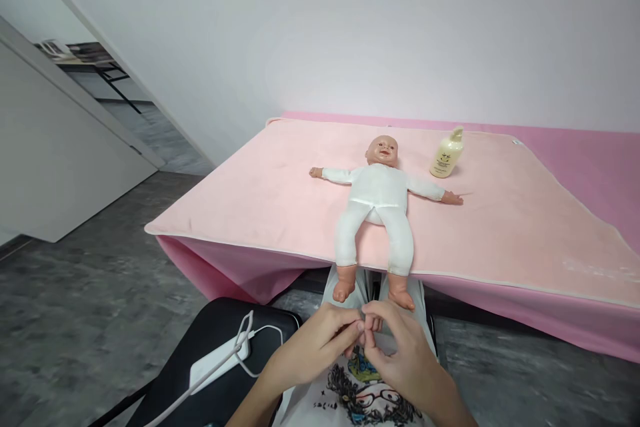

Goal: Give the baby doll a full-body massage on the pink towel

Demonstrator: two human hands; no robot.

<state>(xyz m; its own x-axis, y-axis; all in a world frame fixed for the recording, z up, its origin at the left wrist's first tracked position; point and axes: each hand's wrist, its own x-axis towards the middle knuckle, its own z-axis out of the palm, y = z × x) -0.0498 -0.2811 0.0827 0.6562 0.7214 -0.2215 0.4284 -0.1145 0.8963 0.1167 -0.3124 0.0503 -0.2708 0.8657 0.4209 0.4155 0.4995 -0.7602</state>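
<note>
My left hand (327, 340) and my right hand (395, 347) meet above my lap, just in front of the table's near edge. Fingertips of both are pinched together and touch each other; whatever lies between them, if anything, is too small to make out. Beyond them a baby doll (379, 188) in a white cloth body lies face up, its arms spread and its feet hanging over the edge. A pale yellow pump bottle (447, 155) stands upright to the right of the doll's head.
The doll and bottle rest on a light pink blanket (260, 193) over a darker pink cloth (595, 167). At the lower left, a white power bank (220, 363) with a cable lies on a black chair (185, 353). A white wall (380, 47) rises behind the table.
</note>
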